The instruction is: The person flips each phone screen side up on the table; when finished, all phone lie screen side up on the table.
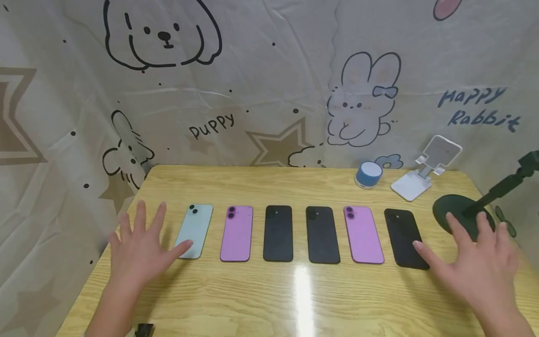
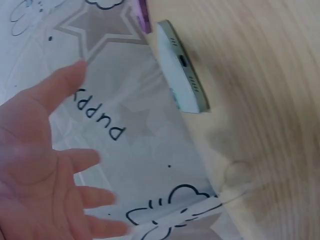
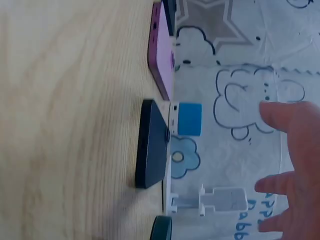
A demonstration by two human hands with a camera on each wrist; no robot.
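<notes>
Several phones lie face down in a row across the wooden table. At the left end is a pale mint phone (image 1: 195,231), and beside it a purple phone (image 1: 236,234). Two black phones, one left of centre (image 1: 278,234) and one right of centre (image 1: 323,235), follow. Then come a second purple phone (image 1: 364,235) and a black phone (image 1: 405,238) at the right end. My left hand (image 1: 141,250) hovers with fingers spread by the mint phone (image 2: 182,75), its thumb overlapping it in the head view. My right hand (image 1: 480,267) is likewise spread, thumb over the end black phone (image 3: 152,147). Both hold nothing.
Behind the row stand a small blue-and-white cylinder (image 1: 368,175) and a white folding phone stand (image 1: 414,183). A dark green round base (image 1: 450,210) with an arm stands at the right. A printed curtain (image 1: 261,84) hangs behind. A small black object (image 1: 144,330) lies at the front left.
</notes>
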